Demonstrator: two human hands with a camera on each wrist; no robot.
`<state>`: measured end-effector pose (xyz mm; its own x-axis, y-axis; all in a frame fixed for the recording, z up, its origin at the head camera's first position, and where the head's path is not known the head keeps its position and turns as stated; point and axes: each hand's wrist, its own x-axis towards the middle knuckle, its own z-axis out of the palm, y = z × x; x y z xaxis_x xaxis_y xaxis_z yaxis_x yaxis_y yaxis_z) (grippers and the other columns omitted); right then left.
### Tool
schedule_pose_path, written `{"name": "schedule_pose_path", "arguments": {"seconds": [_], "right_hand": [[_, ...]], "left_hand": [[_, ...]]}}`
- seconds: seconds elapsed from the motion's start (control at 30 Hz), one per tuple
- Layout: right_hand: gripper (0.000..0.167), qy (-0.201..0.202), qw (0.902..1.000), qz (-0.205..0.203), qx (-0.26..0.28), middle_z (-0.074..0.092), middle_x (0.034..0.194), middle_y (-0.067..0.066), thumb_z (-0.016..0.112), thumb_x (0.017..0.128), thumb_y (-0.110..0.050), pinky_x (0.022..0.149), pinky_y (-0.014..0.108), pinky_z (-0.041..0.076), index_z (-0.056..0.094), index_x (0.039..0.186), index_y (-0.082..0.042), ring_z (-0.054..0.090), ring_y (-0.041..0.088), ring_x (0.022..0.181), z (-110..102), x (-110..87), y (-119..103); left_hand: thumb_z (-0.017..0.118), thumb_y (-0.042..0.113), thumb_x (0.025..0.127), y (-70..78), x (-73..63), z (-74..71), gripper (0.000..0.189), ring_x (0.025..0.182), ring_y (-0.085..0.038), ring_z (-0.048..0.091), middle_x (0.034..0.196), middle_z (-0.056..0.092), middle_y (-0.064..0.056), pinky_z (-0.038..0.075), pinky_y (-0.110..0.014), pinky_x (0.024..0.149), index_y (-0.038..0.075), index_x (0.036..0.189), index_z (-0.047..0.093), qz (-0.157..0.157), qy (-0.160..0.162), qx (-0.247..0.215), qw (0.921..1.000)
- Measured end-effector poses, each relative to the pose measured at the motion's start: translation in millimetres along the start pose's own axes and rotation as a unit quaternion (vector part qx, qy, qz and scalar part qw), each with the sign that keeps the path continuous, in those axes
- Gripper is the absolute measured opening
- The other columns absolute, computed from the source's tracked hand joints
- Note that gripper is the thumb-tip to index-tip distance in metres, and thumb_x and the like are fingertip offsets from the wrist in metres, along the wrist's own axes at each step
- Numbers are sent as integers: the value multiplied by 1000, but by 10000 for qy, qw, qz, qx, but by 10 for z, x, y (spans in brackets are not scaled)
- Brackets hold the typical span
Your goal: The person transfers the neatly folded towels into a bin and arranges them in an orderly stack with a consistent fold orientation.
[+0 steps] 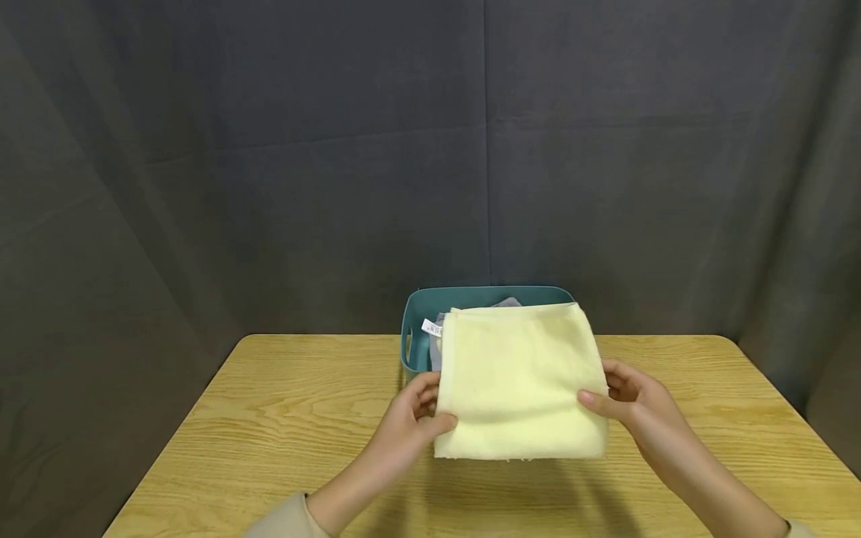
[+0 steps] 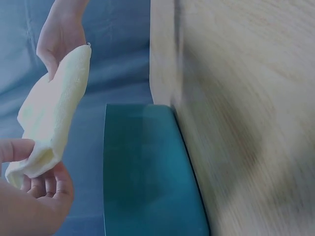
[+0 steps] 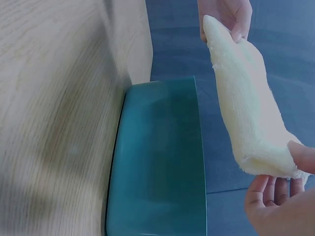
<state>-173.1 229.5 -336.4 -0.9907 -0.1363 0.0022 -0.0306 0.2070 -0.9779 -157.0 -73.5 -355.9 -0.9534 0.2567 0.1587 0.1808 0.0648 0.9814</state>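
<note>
A folded pale yellow towel (image 1: pixel 521 381) is held up in the air by both hands, in front of the teal basket (image 1: pixel 484 296). My left hand (image 1: pixel 410 418) pinches its left edge, thumb on the near face and fingers behind. On the opposite edge my right hand (image 1: pixel 646 411) grips it the same way. Both wrist views show the towel (image 2: pixel 54 108) above table height, apart from the basket (image 3: pixel 157 162). Inside the basket lies grey cloth (image 1: pixel 435 351) with a white tag (image 1: pixel 432 327); the towel hides much of it.
The basket stands near the far edge of a light wooden table (image 1: pixel 303 418). Dark grey curtains (image 1: pixel 336 187) hang behind and at both sides. The basket has a handle slot (image 1: pixel 407 345) in its left wall.
</note>
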Motion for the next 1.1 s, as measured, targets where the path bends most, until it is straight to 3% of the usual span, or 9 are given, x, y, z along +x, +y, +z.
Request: {"name": "schedule_pose_path", "arguments": {"seconds": [0.6,1.1], "right_hand": [[54,-79,9997,-207,112,65,108,0,71,93,-18,86,22,47,47,135,6,61,14,97,60,150,-83],[56,-214,9993,-72,301,62,110,0,68,95,-18,88,22,47,42,139,6,60,12,99,37,309,-102]], "left_hand": [[63,1,90,17,138,-109,48,97,-22,56,122,62,-19,50,-29,80,-7,136,49,60,177,201,9996],[62,1,92,4,246,-157,47,99,-23,57,124,62,-19,51,-29,80,-5,137,49,177,137,232,9995]]}}
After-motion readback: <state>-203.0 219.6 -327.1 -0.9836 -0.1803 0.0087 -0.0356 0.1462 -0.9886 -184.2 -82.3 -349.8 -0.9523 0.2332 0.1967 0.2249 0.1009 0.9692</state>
